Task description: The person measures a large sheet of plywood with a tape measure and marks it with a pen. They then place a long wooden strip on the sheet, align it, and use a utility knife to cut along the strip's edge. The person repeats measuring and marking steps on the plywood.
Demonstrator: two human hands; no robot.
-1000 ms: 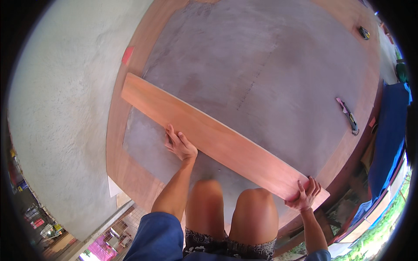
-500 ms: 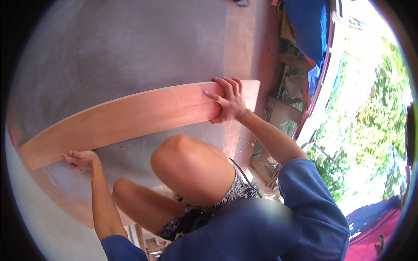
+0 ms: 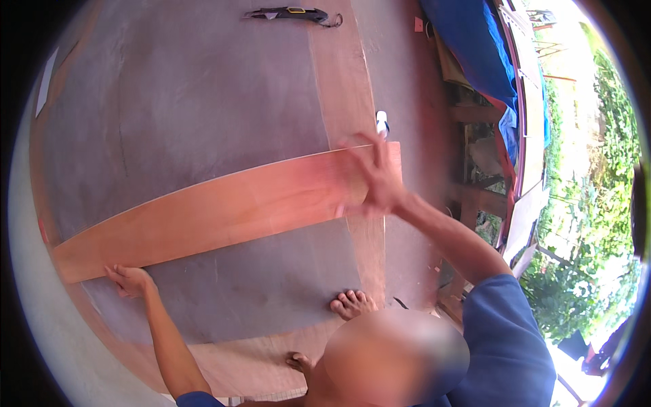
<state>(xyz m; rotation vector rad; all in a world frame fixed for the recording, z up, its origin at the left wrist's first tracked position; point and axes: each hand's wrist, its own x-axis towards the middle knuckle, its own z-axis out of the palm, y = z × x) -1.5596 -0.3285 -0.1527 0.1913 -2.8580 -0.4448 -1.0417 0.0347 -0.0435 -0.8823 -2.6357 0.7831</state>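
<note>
A long, thin reddish-brown wooden board (image 3: 224, 203) lies across a grey sheet (image 3: 203, 102), its left end slightly lower in view than its right. At the near edge by the left end, my left hand (image 3: 131, 281) has its fingers partly curled against the board's edge. Over the right end, my right hand (image 3: 380, 178) is spread wide across the board's width, its fingers smeared by motion. How firmly that hand presses cannot be made out.
A black tool with a yellow-edged part (image 3: 295, 12) lies at the far side. A small white-and-dark object (image 3: 382, 123) sits beyond the board's right end. My bare foot (image 3: 352, 303) rests near the sheet's lower right. Blue tarpaulin (image 3: 475, 47) hangs over wooden framing at right.
The view has shifted, showing more of the far side. My knees have dropped out of sight and my feet now show. My right hand has spread its fingers wider; the left stays at the board's near edge.
</note>
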